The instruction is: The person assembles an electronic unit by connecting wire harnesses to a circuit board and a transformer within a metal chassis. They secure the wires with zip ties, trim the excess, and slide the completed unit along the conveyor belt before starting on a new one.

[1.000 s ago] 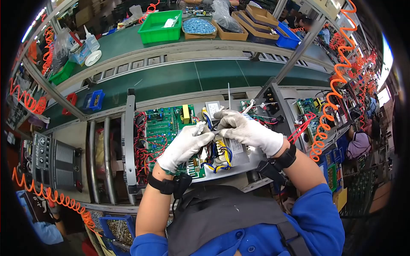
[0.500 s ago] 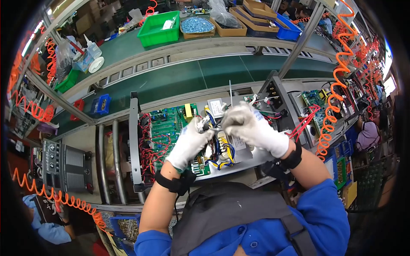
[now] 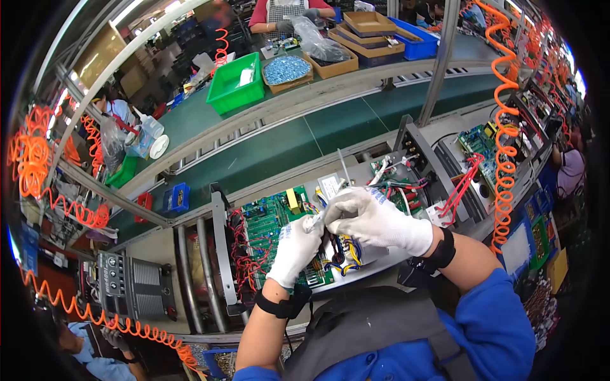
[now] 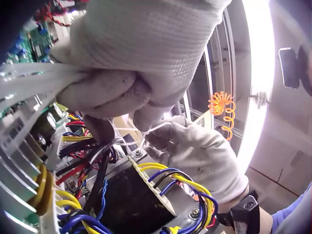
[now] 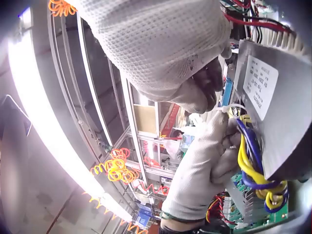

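Observation:
Both hands wear white gloves and meet over an open metal chassis holding a green circuit board. My left hand curls round a bundle of translucent white strips, best seen in the left wrist view. My right hand pinches a thin white tie between thumb and fingers. That tie loops near dark, yellow and blue wires beside a transformer. In the right wrist view, the left fingertips touch the tie's small head. A labelled metal block stands beside them.
Metal rollers and a grey pedal-like unit lie left of the chassis. Beyond it runs a green belt, with a green bin on the shelf above. An orange coiled hose hangs at right, near another chassis.
The head view has tilted and shifted, so the chassis appears lower and further right. Both hands stay close together over the wires; the right hand has turned slightly and its fingers have drawn in.

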Available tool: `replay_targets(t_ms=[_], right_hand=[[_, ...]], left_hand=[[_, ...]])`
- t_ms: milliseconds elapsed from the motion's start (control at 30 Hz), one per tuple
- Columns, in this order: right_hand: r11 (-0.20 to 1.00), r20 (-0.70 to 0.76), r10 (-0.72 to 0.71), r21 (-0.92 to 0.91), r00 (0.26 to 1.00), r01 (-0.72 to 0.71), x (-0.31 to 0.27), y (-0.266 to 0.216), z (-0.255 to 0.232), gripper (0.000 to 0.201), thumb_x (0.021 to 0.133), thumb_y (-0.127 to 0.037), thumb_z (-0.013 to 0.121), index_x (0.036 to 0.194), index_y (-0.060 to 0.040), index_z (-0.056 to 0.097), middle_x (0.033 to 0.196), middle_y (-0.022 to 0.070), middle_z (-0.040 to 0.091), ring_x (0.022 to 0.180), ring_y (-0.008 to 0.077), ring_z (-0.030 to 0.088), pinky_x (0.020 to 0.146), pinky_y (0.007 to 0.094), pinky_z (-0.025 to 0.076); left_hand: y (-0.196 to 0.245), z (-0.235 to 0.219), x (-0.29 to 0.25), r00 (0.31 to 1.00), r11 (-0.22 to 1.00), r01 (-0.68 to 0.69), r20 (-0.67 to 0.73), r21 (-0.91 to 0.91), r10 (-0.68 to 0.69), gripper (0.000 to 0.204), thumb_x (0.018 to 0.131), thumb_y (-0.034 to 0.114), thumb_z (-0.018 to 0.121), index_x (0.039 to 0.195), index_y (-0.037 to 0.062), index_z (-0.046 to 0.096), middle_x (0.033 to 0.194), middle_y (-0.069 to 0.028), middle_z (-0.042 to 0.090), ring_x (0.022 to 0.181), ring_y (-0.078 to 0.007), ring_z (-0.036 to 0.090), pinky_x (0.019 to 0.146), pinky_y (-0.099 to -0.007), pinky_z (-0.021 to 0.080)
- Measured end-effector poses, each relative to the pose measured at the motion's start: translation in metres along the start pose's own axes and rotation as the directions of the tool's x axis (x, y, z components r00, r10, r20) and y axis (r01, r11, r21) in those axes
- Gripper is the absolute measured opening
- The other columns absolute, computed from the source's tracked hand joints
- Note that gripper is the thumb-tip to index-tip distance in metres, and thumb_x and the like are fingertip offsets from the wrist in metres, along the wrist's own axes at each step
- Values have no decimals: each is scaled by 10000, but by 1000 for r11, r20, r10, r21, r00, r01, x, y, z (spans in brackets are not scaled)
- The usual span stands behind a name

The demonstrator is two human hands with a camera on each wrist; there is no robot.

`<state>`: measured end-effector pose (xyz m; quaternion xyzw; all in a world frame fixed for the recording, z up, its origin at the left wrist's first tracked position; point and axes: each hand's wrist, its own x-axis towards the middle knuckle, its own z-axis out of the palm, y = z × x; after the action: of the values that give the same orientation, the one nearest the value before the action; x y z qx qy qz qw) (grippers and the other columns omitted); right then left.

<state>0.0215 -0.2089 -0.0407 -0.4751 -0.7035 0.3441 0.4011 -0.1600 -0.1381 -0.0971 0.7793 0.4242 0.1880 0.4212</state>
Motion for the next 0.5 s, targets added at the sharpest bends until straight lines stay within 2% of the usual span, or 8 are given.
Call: replay_targets(t_ms=[100,133,167,300,367,400,433,500], right_hand=[[988,-49,49,148,998,-42,3,-2,0,93,876,-82,580,906,-8,629,783,75,601,765,154,573,712,316,480],[911,-7,327,268,945,-313,8,-9,-6,116,881,-98,571,917,-3,625,805,76,605,763,144,567,715,309,479],[967,-73,187,192,980,-170,10,1,-9,142,888,-125,569,937,3,607,822,77,607,786,129,567,721,299,477],[935,-59,184,320,981,-156,17,18,-3,156,908,-139,539,959,9,539,836,80,602,780,137,576,713,306,486],[883,-7,233,421,972,-209,17,13,2,150,920,-137,522,948,10,532,841,84,598,806,148,609,716,324,500],[838,9,282,484,959,-251,16,17,3,139,964,-149,513,984,-19,560,868,37,601,822,107,612,722,274,491],[838,0,286,486,958,-250,14,19,8,139,964,-149,513,984,-19,560,868,37,601,822,107,612,722,274,491],[971,-135,167,196,977,-139,10,15,21,92,931,-113,523,972,-47,572,843,84,616,818,191,654,713,331,497]], left_hand=[[9,-3,-4,999,993,42,-6,107,-41,260,922,244,544,874,4,634,672,-181,596,618,-324,580,617,-392,462],[2,-2,-2,998,998,54,47,-35,-52,237,935,220,530,913,3,624,683,-175,581,609,-283,560,612,-373,459],[-1,-3,-1,998,998,49,52,-29,-47,237,935,220,530,913,3,624,683,-175,581,609,-283,560,612,-373,459],[-2,-1,-3,989,988,-111,83,-110,120,231,947,189,511,970,-23,597,802,-183,616,695,-290,588,661,-380,472],[-2,3,-5,968,941,-250,23,229,252,188,964,163,481,942,5,581,692,-126,563,596,-246,532,586,-373,436],[7,5,-8,972,910,-220,4,352,234,166,905,146,519,957,20,613,901,-207,655,841,-386,631,702,-459,497],[9,7,-14,971,908,-228,13,352,239,166,905,146,519,957,20,613,901,-207,655,841,-386,631,702,-459,497],[14,18,-21,967,814,-191,-37,548,252,184,884,147,539,1022,48,609,866,-197,652,800,-393,633,702,-458,512]])
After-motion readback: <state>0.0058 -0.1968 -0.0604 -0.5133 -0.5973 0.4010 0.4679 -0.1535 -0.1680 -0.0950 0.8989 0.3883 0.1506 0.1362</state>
